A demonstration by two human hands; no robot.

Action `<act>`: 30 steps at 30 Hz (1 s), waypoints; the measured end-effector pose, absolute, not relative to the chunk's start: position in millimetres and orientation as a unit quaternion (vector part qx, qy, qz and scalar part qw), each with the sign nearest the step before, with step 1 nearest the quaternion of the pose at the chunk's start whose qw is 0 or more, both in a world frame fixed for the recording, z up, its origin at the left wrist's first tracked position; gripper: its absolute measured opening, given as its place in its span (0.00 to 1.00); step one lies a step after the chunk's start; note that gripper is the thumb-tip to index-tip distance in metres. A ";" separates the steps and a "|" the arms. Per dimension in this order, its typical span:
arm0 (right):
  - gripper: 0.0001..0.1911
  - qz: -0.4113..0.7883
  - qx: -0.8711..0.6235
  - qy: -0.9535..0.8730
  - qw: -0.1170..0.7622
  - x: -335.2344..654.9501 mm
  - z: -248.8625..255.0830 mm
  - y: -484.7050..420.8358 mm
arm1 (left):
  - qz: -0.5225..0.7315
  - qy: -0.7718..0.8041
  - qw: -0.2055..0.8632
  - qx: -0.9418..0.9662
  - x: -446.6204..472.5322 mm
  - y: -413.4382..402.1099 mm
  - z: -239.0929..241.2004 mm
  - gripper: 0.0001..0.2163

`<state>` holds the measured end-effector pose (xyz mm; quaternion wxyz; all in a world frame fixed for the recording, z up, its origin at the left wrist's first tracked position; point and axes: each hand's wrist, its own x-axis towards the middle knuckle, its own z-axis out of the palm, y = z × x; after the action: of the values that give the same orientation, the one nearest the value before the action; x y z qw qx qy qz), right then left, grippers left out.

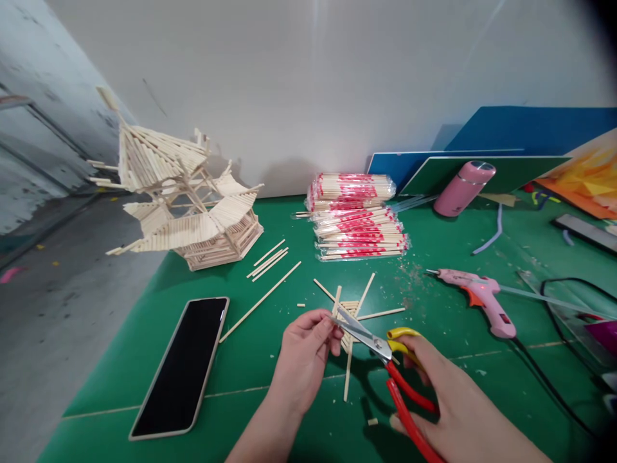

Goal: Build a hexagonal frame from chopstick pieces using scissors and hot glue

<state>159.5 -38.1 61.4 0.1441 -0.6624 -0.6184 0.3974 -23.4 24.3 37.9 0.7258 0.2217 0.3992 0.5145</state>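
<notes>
My left hand [303, 354] pinches a thin wooden stick [337, 296] between thumb and fingers. Scissors [380, 347] with red and yellow handles are in my right hand [448, 392]; their blades are parted and reach the stick beside my left fingertips. Whether the blades touch the stick is hard to tell. Under the blades and my left hand, partly hidden, lies a star-shaped frame of sticks [348, 373] with arms pointing outward. A small cut stub [373, 422] lies near my right hand, and another stub [301, 305] sits beyond my left.
A pagoda-like stick model [212, 222] stands at back left. Loose sticks [268, 263] and a phone [180, 370] lie left. Wrapped chopstick packs [359, 225] are piled at the wall. Rightward are a pink glue gun [475, 292] with its cord and a pink flask [463, 190].
</notes>
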 end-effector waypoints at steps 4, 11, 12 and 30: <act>0.31 0.402 -0.649 -0.627 0.156 158.8 61.6 -36.2 | 0.515 0.396 0.725 0.227 -22.5 23.6 39.3 0.06; 0.24 0.393 -0.627 -0.648 0.181 163.4 60.9 -37.2 | 0.513 0.391 0.726 0.240 -21.1 22.3 38.1 0.06; 0.23 0.390 -0.626 -0.650 0.183 163.6 60.4 -37.6 | 0.513 0.391 0.725 0.243 -21.0 22.2 38.3 0.06; 0.16 0.380 -0.648 -0.647 0.134 162.3 60.8 -40.8 | 0.495 0.407 0.704 0.308 -21.5 20.3 42.1 0.04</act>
<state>162.3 -40.8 60.8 0.1344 -0.6476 -0.6467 0.3799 -21.5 20.3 42.1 0.7036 0.3077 0.4067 0.4948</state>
